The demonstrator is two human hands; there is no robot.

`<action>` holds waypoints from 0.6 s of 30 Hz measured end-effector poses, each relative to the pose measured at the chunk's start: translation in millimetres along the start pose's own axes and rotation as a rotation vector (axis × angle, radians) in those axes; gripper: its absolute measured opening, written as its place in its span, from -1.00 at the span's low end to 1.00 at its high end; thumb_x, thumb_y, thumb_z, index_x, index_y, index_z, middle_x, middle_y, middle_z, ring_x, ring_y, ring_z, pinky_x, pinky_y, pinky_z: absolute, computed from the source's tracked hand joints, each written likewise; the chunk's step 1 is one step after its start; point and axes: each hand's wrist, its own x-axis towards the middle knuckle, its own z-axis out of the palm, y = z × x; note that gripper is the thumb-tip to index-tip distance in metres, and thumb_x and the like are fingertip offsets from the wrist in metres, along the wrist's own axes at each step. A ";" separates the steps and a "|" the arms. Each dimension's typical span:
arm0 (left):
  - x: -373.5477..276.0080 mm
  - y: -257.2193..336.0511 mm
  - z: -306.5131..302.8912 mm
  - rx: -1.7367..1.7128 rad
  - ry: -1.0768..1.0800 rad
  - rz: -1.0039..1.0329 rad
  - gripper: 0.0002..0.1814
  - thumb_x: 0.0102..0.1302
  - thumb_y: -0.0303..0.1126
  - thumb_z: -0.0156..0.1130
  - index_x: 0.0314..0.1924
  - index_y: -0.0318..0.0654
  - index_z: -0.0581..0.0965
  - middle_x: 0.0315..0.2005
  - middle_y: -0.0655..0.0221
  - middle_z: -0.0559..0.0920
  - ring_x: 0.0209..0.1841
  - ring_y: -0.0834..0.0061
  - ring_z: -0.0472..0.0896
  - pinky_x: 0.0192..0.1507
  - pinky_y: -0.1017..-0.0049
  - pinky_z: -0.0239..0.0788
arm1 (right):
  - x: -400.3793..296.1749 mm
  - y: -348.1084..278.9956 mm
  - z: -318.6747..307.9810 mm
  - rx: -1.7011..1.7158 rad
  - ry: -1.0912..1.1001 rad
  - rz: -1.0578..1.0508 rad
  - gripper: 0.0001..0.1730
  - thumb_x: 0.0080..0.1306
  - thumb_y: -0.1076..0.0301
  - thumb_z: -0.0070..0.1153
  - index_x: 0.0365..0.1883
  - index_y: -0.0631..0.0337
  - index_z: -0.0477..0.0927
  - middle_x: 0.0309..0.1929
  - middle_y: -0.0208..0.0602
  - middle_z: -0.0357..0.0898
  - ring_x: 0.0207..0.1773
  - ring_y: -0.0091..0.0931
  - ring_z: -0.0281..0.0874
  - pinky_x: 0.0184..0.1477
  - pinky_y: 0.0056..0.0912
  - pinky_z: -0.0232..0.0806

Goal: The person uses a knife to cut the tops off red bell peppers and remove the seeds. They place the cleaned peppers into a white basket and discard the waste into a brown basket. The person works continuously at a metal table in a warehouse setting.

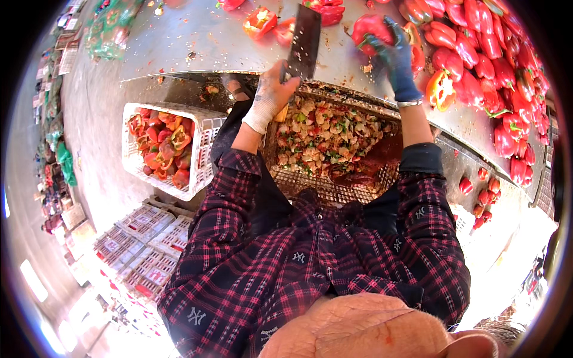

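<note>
My left hand (271,91), in a pale, stained work glove, grips a cleaver (305,42) by its handle. The broad dark blade points away from me over the near edge of the metal table (179,44), with pale seeds stuck to it. To its right, my right hand (396,65), in a blue glove, holds a red bell pepper (369,29) above the tabletop; the hand is slightly blurred. Cut red peppers (259,22) lie beyond the blade. A large heap of whole red peppers (483,58) covers the right side, with a cut one (440,91) at its near edge.
Below the table edge, between my legs, a crate (331,185) holds pepper cores, seeds and scraps. A white plastic crate (194,152) of cut peppers stands at left. Stacked crates (134,250) stand nearer on the left. More peppers (485,197) lie low at right.
</note>
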 end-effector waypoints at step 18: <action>2.2 71.2 17.0 0.524 -0.100 0.277 -0.61 0.16 -0.28 0.19 -0.04 -0.29 0.41 -0.38 -0.10 0.58 -0.24 -0.13 0.56 -0.17 0.07 0.39 | -30.4 47.7 26.2 -0.363 0.183 -0.504 -0.43 0.29 0.11 0.07 0.17 0.30 0.38 0.03 0.13 0.45 0.03 0.03 0.39 0.12 -0.06 0.23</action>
